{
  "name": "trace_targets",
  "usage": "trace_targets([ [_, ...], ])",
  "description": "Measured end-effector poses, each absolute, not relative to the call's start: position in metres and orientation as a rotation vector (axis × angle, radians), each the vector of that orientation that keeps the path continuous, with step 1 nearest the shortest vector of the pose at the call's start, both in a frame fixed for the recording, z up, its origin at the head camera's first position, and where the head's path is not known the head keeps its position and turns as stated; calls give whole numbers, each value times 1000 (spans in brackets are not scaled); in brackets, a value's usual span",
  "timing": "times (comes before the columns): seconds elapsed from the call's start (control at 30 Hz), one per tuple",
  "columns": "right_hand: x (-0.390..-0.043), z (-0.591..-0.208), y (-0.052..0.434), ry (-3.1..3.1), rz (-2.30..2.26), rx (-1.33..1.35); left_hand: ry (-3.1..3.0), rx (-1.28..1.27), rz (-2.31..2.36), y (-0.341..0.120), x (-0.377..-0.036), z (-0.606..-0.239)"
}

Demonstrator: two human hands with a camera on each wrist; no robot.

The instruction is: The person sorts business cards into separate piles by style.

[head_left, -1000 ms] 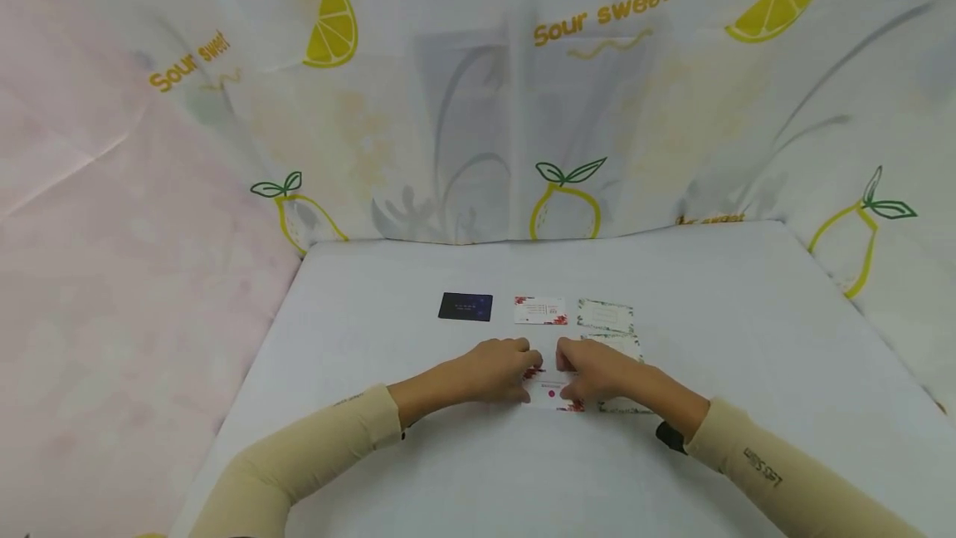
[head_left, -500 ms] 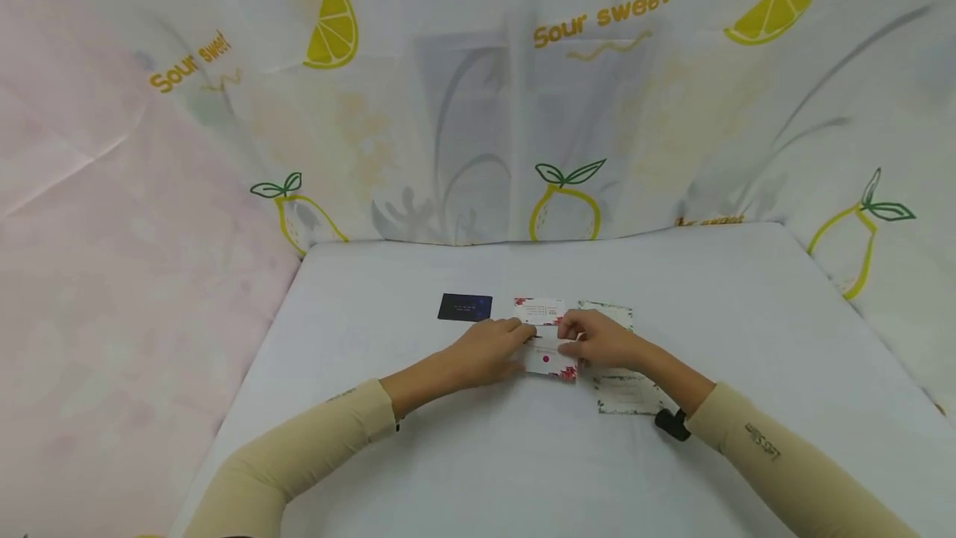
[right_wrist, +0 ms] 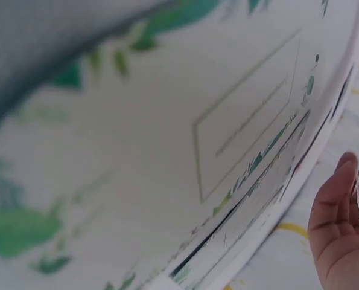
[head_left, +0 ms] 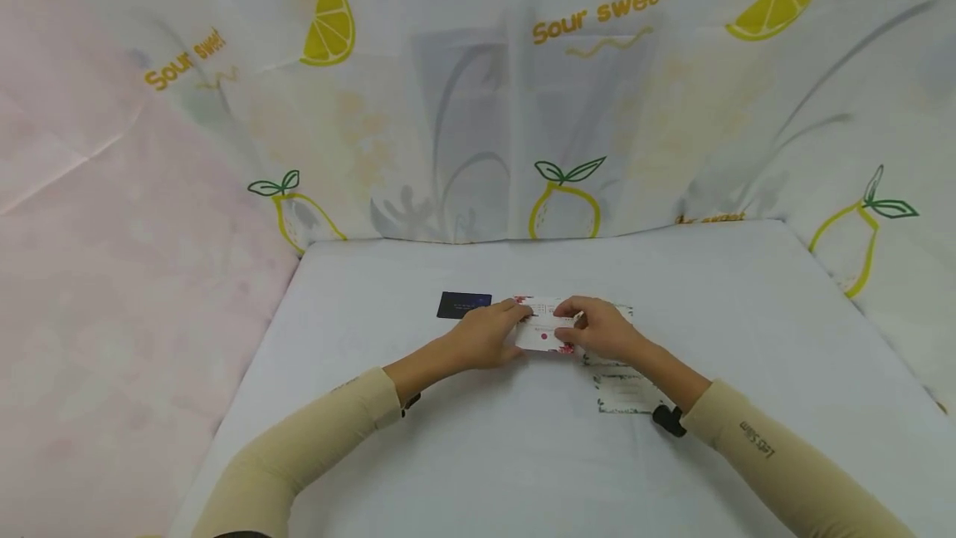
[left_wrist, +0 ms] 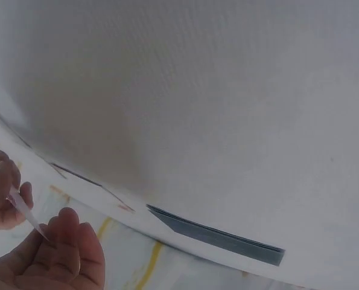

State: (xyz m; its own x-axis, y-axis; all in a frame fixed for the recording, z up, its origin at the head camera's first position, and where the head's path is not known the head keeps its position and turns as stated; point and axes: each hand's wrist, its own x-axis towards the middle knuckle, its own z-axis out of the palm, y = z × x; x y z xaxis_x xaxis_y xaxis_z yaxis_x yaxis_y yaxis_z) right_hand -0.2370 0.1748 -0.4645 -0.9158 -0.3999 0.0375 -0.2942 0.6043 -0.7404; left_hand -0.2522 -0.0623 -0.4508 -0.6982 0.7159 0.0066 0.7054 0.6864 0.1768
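Card (head_left: 543,334) – white, red floral corners

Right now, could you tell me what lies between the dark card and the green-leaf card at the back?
In the head view, between the dark card and green-leaf card: both hands, left hand and right hand, holding a red-flowered card.

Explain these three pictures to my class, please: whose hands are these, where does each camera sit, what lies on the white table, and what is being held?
No machine here: a person in beige sleeves works with bare hands. The wide picture comes from a camera on the head, looking down; the two close, tilted pictures come from cameras on each wrist.

On the white table lie small cards: a dark card at the left and green-bordered cards at the right, which fill the right wrist view.

The left hand and the right hand together pinch a white card with red flowers by its ends. Another such card seems to lie just beyond it, partly hidden.
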Motion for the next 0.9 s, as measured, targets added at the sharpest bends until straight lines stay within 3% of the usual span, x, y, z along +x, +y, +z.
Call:
trace_targets([
  [0.4, -241, -463, 168, 3056, -654, -715, 2765, 1074, 485, -64, -280, -455],
  [0.9, -268, -454, 167, 3004, -706, -578, 2770, 965, 550, -57, -312, -461],
])
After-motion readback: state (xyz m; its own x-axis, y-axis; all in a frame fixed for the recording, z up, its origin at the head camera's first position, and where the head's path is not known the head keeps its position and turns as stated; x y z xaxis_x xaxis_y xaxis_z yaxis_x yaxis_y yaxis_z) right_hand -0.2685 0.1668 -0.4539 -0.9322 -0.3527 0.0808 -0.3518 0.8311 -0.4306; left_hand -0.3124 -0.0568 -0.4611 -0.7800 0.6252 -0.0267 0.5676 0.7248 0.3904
